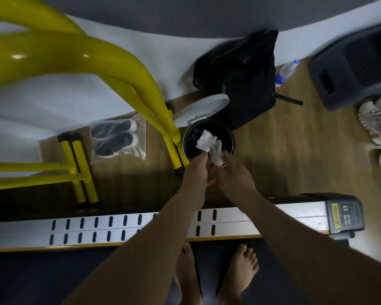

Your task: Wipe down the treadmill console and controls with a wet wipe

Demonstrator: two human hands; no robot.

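Note:
Both my hands reach out over a small round bin (229, 137) on the wooden floor, its white lid (200, 110) tipped open. My left hand (197, 170) pinches a flat white wet wipe (206, 140) by its lower corner. My right hand (233, 175) grips a crumpled white wipe (217, 155) just beside it. Both wipes hang above the bin's dark opening. The treadmill's silver side rail (97, 227) runs across below my arms, and my bare feet stand on its dark belt (53, 278). The console is out of view.
A yellow tubular frame (119, 69) stands left of the bin. Bagged dark shoes (117, 137) lie on the floor. A black backpack (242, 75), a water bottle (287, 71), a dark speaker box (356, 64) and white sneakers (376, 119) sit beyond and right.

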